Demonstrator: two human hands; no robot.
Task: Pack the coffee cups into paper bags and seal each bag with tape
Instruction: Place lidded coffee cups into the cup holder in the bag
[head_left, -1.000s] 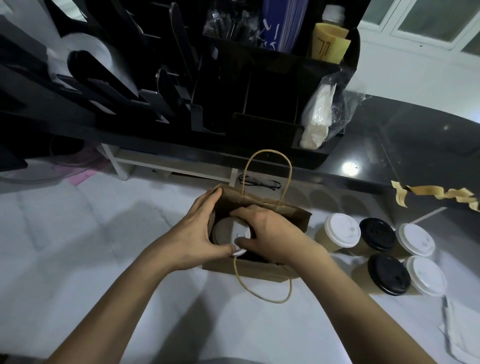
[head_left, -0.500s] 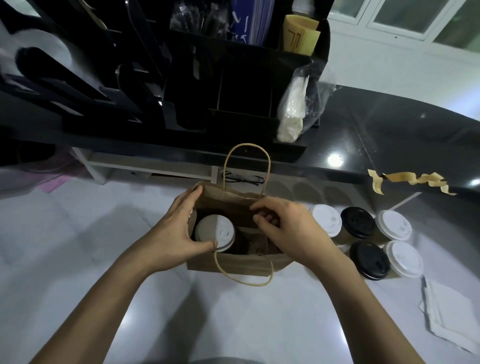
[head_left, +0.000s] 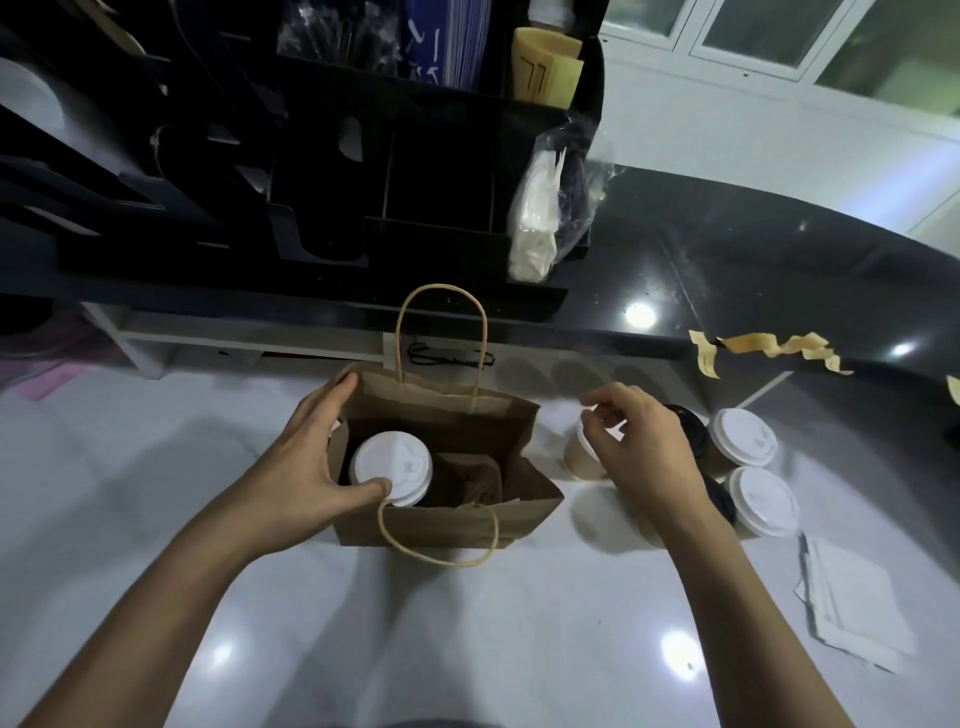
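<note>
Right hand (head_left: 644, 452) has left the bag (head_left: 441, 525), relaxed above a cup (head_left: 582, 460); left hand (head_left: 306, 478) grips the bag.

Cup (head_left: 390, 467) in bag (head_left: 447, 526) L side; other cups (head_left: 744, 436) R of bag; napkins (head_left: 857, 608) far R.
</note>
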